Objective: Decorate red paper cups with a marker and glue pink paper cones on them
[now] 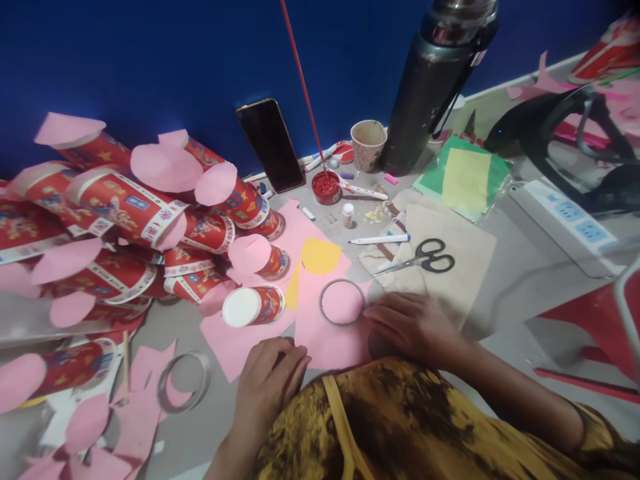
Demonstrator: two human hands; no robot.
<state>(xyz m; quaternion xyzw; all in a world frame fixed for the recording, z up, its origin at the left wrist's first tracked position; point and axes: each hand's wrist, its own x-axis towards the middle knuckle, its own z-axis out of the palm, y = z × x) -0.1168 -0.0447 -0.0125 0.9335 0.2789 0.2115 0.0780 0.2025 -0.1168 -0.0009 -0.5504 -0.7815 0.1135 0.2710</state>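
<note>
My left hand (273, 373) rests at the near left edge of a pink paper sheet (313, 333), fingers loosely bent, holding nothing visible. On the right side of that sheet lies my right hand (407, 327), its fingers stretched forward and the fingertips at the right rim of a thin grey ring (321, 303). The ring lies flat, with pink paper showing inside it. Yellow paper (321, 256) is just beyond the ring. Left of it, a red patterned paper cup (273, 304) lies on its side. Black-handled scissors (431, 256) and a white marker (380, 239) lie beyond my right hand.
Many red cups with pink paper pieces (125, 203) are piled at left. A tape roll (163, 383) lies near pink scraps. Along the blue wall stand a phone (273, 147), a red pot (326, 190), a paper cup (369, 148) and a dark bottle (420, 87). A power strip (565, 223) is right.
</note>
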